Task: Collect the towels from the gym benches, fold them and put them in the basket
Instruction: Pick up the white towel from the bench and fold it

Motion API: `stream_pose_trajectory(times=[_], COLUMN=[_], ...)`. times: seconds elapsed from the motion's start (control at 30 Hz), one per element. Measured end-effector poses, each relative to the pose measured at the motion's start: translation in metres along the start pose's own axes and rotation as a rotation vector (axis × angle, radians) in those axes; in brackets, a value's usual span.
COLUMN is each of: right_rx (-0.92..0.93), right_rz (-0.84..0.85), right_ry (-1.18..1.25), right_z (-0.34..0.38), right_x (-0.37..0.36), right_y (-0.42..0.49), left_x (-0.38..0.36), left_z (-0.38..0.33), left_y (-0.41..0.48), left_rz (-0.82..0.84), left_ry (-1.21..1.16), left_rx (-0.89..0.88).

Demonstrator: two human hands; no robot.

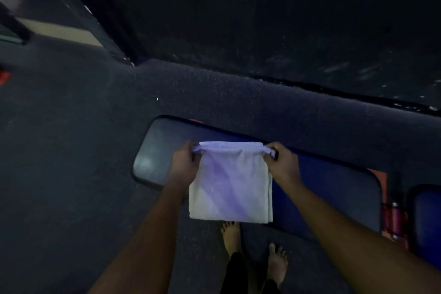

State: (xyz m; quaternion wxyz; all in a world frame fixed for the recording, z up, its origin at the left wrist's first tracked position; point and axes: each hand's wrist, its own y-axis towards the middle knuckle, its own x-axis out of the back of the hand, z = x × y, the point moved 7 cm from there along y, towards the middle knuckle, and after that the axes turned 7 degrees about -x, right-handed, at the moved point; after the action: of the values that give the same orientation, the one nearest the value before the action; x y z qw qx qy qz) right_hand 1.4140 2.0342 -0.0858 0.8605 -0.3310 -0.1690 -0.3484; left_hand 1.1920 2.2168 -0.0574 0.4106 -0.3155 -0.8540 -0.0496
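We fold the towel [230,181] over the desk [152,150].
It looks soft and light; our left hand [185,163] and right hand [282,163] pinch its top corners, fingers [269,150] curled.

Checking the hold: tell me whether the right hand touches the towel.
Touching. Head view shows the right hand pinching the towel at its upper right corner.

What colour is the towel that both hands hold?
The towel is white with a faint lilac tint from the dim light, plain, no pattern; the head view shows it.
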Motion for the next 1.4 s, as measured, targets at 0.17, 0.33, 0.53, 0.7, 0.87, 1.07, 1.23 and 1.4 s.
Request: stream_pose_trajectory(times=[0.17, 0.33, 0.53, 0.7, 0.87, 1.07, 1.23, 1.4], right_rx=[-0.326, -0.517, -0.525, -0.319, -0.069, 0.162, 0.405, 0.567], right_rz=[-0.152, -0.171, 0.09, 0.146, 0.316, 0.469, 0.687, 0.946], right_ry=[-0.149, -0.129, 0.024, 0.125, 0.119, 0.068, -0.049, -0.125], right_z=[-0.039, -0.054, -0.023, 0.055, 0.141, 0.208, 0.238, 0.213], right_x=[-0.037, -0.071, -0.073, -0.053, -0.051, -0.083, -0.154, -0.245], right_y=[0.036, 0.021, 0.021, -0.018, -0.115, -0.238, -0.404, -0.582], left_x=[-0.049, -0.08, -0.053, 0.021, 0.126, 0.218, 0.281, 0.301], left_z=[0.056, 0.071, 0.058, 0.024, -0.006, -0.013, 0.016, 0.058], left_y=[0.015, -0.01, -0.015, -0.05, -0.156, -0.301, -0.491, -0.695], left_rz=[0.074, 0.14, 0.078, -0.11, -0.365, -0.615, -0.899, -1.13], left_ry=[-0.027, -0.046, -0.127, -0.189, -0.168, -0.187, -0.172, -0.153], left_rx=[0.379, 0.483, 0.361, 0.311, 0.369, 0.469, 0.619, 0.792])
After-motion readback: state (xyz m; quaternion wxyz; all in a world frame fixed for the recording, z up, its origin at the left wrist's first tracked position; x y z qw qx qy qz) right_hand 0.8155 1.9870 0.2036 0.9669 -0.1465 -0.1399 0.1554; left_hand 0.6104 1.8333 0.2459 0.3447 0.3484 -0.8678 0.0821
